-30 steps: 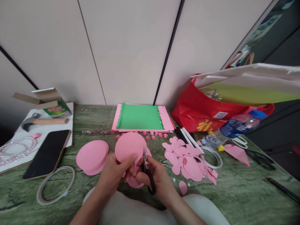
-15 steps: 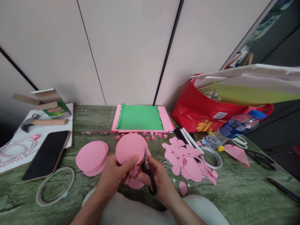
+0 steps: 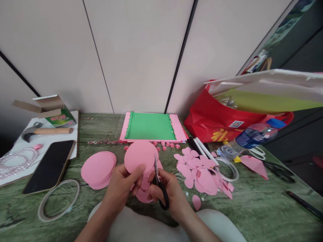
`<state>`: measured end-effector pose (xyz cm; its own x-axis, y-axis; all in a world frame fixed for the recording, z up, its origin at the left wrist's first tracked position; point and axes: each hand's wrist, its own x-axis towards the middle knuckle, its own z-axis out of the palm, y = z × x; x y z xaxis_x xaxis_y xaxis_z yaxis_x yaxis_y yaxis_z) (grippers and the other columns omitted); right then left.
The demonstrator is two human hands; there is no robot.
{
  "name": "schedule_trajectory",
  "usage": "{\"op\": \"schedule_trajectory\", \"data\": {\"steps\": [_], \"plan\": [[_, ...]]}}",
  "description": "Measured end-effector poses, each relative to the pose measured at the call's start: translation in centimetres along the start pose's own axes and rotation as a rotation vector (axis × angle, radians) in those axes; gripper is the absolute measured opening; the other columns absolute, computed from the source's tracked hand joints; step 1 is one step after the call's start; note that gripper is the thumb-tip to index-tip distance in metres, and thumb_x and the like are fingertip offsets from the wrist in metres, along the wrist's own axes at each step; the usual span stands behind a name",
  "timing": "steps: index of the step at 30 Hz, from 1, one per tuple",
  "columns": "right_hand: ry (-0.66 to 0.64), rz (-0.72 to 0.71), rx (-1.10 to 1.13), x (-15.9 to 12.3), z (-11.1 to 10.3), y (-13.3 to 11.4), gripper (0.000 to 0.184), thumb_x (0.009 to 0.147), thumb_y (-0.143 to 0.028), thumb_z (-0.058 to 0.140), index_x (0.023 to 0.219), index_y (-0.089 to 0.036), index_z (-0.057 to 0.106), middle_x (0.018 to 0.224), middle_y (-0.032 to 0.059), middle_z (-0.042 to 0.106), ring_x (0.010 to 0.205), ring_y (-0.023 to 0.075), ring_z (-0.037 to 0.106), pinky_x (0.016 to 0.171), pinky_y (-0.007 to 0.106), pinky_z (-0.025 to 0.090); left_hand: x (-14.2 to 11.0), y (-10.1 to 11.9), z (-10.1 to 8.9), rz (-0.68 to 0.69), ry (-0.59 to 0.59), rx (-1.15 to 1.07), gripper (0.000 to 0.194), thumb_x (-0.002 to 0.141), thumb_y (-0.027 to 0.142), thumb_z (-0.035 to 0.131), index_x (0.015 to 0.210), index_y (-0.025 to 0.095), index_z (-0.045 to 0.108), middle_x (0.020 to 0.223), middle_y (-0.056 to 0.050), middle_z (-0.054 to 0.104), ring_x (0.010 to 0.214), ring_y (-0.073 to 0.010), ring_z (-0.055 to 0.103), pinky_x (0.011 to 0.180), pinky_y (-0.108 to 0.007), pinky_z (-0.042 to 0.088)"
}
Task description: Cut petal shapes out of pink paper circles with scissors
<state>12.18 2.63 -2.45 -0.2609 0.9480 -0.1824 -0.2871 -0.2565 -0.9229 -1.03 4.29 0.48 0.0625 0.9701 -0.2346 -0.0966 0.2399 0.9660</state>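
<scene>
I'm watching the left hand (image 3: 123, 184) pinching a seemingly uncut paper disc (image 3: 140, 154) between its fingers, the right hand (image 3: 169, 189) gripping scissors (image 3: 164, 195) beside it; cut pieces (image 3: 189, 172) are lying right of the fingers, whole discs (image 3: 98, 167) left.

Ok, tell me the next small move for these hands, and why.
Probably turn the pink disc slightly with the left hand: its thumb lies over the disc's lower part, and the blades of the scissors in the right hand are at the disc's right edge.
</scene>
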Motion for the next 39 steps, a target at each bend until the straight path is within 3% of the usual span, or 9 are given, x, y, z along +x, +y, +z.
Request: {"op": "schedule_trajectory", "data": {"steps": [4, 14, 20, 30, 39], "plan": [[0.004, 0.002, -0.005, 0.1, 0.0, 0.4, 0.031, 0.056, -0.032, 0.073, 0.07, -0.018, 0.05, 0.043, -0.0076, 0.05, 0.038, 0.0074, 0.044, 0.039, 0.017, 0.036, 0.1, 0.1, 0.1, -0.004, 0.02, -0.072, 0.033, 0.065, 0.037, 0.066, 0.047, 0.014, 0.049, 0.038, 0.004, 0.048, 0.029, -0.0047, 0.037, 0.032, -0.018, 0.025], [-0.006, -0.071, -0.016, 0.0, 0.0, -0.8, 0.04, 0.051, -0.033, 0.078, 0.072, -0.019, 0.048, 0.061, -0.004, 0.05, 0.055, 0.0094, 0.041, 0.047, 0.019, 0.032, 0.0, 0.3, 0.0, -0.007, 0.022, 0.06, 0.034, 0.062, 0.031, 0.067, 0.041, 0.014, 0.047, 0.03, 0.005, 0.041, 0.029, -0.0034, 0.03, 0.033, -0.018, 0.02], [-0.002, -0.055, 0.012, 0.0, -0.2, -0.5, 0.038, 0.052, -0.03, 0.078, 0.072, -0.018, 0.047, 0.057, -0.0062, 0.046, 0.05, 0.007, 0.037, 0.044, 0.018, 0.028, -0.1, 0.3, 0.0, -0.005, 0.024, 0.055, 0.033, 0.064, 0.032, 0.066, 0.043, 0.014, 0.047, 0.031, 0.006, 0.041, 0.029, -0.0033, 0.03, 0.034, -0.018, 0.02], [0.027, -0.013, -0.02, 0.1, -0.3, 0.2, 0.032, 0.054, -0.03, 0.075, 0.069, -0.018, 0.05, 0.047, -0.0069, 0.049, 0.041, 0.0071, 0.044, 0.04, 0.017, 0.035, 0.1, 0.3, 0.0, 0.034, 0.048, -0.011, 0.031, 0.067, 0.033, 0.065, 0.049, 0.015, 0.046, 0.034, 0.007, 0.041, 0.03, -0.0026, 0.029, 0.034, -0.017, 0.02], [0.0, -0.021, -0.002, -0.2, 0.5, -0.3, 0.033, 0.052, -0.033, 0.077, 0.064, -0.017, 0.051, 0.049, -0.0054, 0.053, 0.038, 0.0058, 0.042, 0.037, 0.017, 0.035, -0.1, -0.1, 0.1, -0.044, -0.066, -0.045, 0.025, 0.065, 0.029, 0.065, 0.048, 0.013, 0.057, 0.036, 0.002, 0.051, 0.031, -0.0082, 0.042, 0.034, -0.019, 0.03]]}}
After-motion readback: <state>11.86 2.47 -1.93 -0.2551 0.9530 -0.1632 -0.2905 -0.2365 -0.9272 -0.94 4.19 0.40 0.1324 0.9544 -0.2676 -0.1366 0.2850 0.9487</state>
